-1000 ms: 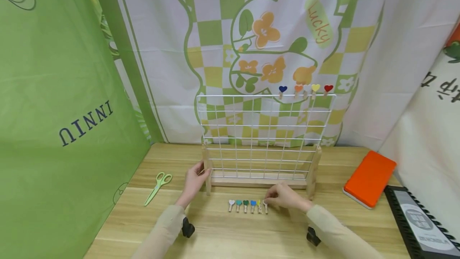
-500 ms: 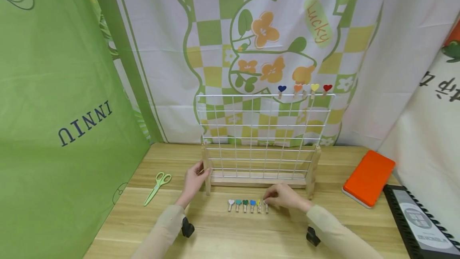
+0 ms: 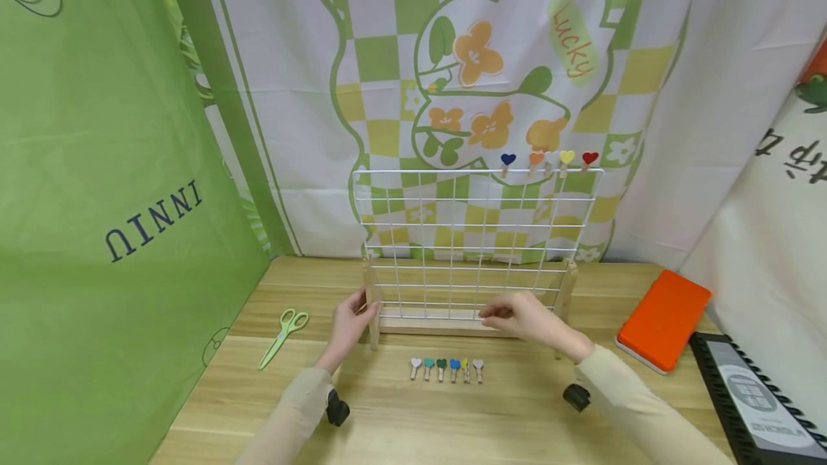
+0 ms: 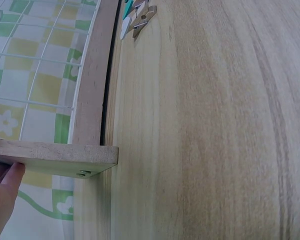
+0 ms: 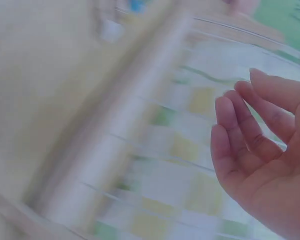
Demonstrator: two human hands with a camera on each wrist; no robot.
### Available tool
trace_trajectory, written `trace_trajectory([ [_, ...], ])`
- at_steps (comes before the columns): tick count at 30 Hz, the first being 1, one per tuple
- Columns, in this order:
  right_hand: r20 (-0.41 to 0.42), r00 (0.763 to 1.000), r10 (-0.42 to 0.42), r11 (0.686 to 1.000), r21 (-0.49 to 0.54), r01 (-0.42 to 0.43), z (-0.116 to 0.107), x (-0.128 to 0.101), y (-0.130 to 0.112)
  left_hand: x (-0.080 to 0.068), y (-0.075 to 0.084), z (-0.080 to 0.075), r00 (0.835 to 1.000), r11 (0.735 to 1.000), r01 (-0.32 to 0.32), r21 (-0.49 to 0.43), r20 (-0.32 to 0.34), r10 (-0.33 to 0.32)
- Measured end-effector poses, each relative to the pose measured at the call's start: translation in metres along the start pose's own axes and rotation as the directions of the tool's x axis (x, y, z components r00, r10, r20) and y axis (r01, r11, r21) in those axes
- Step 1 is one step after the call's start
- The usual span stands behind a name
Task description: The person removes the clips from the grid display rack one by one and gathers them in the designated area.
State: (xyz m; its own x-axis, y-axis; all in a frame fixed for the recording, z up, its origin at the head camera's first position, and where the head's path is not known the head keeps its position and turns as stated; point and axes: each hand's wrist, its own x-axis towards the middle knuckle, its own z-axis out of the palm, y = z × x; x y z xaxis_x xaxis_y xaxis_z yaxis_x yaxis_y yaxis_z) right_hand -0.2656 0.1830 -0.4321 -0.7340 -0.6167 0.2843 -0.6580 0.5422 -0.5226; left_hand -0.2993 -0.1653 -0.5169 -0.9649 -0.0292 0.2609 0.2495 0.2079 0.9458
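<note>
My left hand (image 3: 352, 320) grips the wooden side leg (image 4: 55, 155) of a white wire grid rack (image 3: 478, 171), thumb on one face and fingers on the other. Before the rack's wooden base, my right hand (image 3: 520, 316) hovers with loosely bent fingers and nothing in them. Below it lies a row of small heart clothespins: white (image 3: 416, 364), teal (image 3: 429, 363), dark green (image 3: 441, 363), blue (image 3: 455, 364), a yellow one (image 3: 466, 370) on its side, and a pale one (image 3: 478, 364). Several more heart clips, from dark blue (image 3: 508, 159) to red (image 3: 590, 158), are clipped along the rack's top wire.
Green scissors (image 3: 281, 339) lie on the wooden table (image 3: 400, 429) at the left. An orange-red case (image 3: 665, 320) and a black-edged spiral-bound pad (image 3: 756, 393) are at the right. Patterned curtains (image 3: 278, 113) hang behind the table.
My right hand has let go of the pale clothespin at the row's right end and moved up toward the rack's base. The clothespin stays in the row. My left hand keeps its grip.
</note>
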Motion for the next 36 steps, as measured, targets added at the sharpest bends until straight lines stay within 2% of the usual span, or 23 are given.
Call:
trace_trajectory([
  [3,-0.094,0.994,-0.05,0.996,-0.085,0.042,-0.031,0.01,-0.019,0.0,-0.001,0.0,1.0,1.0,0.004,-0.005,-0.002,-0.004],
  [6,-0.195,0.972,-0.132,0.979,-0.179,0.097,-0.066,0.021,-0.039,0.001,-0.001,0.001,1.0,1.0,0.006,-0.015,-0.005,-0.006],
  [12,-0.371,0.89,-0.266,0.942,-0.298,0.157,-0.133,0.039,-0.08,0.001,-0.001,0.001,1.0,1.0,0.012,-0.011,-0.006,-0.012],
  [16,-0.451,0.835,-0.315,0.923,-0.349,0.16,-0.164,0.051,-0.096,0.001,0.0,0.001,1.0,1.0,0.007,-0.007,0.002,-0.007],
  [19,-0.475,0.816,-0.329,0.915,-0.375,0.151,-0.179,0.059,-0.101,0.001,0.0,0.001,1.0,1.0,-0.003,-0.002,0.004,0.003],
  [21,-0.472,0.817,-0.332,0.911,-0.386,0.148,-0.187,0.064,-0.103,0.001,-0.001,0.001,1.0,1.0,-0.012,0.001,0.006,0.012],
  [23,-0.449,0.832,-0.325,0.907,-0.396,0.141,-0.192,0.069,-0.104,0.001,-0.001,0.0,1.0,1.0,-0.018,0.001,0.008,0.018],
  [28,-0.366,0.895,-0.256,0.902,-0.424,0.084,-0.201,0.08,-0.103,0.0,-0.002,0.0,1.0,1.0,-0.016,-0.005,0.009,0.016],
  [31,-0.319,0.922,-0.217,0.897,-0.437,0.06,-0.204,0.086,-0.101,0.001,-0.003,0.0,1.0,1.0,-0.011,-0.003,0.006,0.011],
  [33,-0.293,0.932,-0.214,0.893,-0.446,0.064,-0.205,0.088,-0.099,0.001,-0.004,0.0,1.0,1.0,-0.011,-0.001,0.007,0.011],
  [36,-0.273,0.934,-0.229,0.881,-0.466,0.08,-0.205,0.09,-0.096,0.002,-0.004,0.0,1.0,1.0,-0.013,-0.002,0.005,0.013],
])
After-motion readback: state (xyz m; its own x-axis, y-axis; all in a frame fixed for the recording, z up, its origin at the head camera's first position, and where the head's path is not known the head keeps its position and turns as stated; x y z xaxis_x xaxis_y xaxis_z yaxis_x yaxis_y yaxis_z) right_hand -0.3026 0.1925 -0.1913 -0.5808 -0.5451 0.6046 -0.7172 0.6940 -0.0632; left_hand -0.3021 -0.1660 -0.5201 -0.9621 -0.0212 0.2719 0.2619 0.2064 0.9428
